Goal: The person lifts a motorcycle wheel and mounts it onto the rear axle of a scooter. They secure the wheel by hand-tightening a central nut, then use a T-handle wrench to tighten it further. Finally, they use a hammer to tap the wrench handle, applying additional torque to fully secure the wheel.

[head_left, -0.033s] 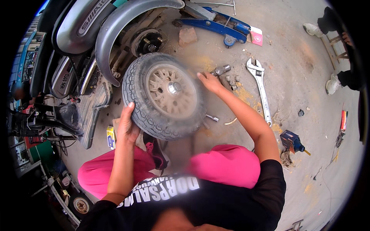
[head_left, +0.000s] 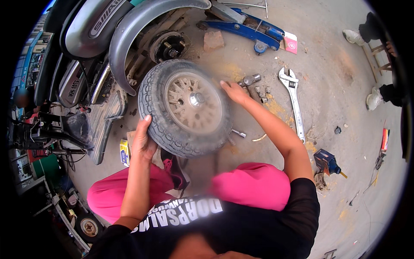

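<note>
Left hand: my left hand [head_left: 143, 136] clamps the near left edge of the wheel [head_left: 189, 121], thumb up against the tread; the other fingers are mostly hidden.
Right hand: my right hand [head_left: 234, 92] is at the wheel's far right edge, fingers stretched toward it; I cannot tell whether they are closed on it.
Wheel: it stands tilted in front of me, between my hands, its dusty spoked face turned up toward me and a shiny cap [head_left: 196, 99] at the centre.
My legs: my knees, in pink trousers [head_left: 254, 185], are bent on either side, with a dark shoe [head_left: 174, 172] just below the wheel.
Vehicle: a bare hub [head_left: 168, 48] with studs shows under the grey fender [head_left: 125, 34], just beyond the wheel.
Tools: a hammer [head_left: 250, 79] and some sockets [head_left: 261, 93] lie just beside my right hand; a big wrench [head_left: 293, 99] is further right.
Beyond: the blue jack [head_left: 246, 28] lies past a brick [head_left: 214, 41].
Boxes: a yellow one [head_left: 124, 152] sits near my left wrist, a dark blue one [head_left: 325, 160] well to the right.
</note>
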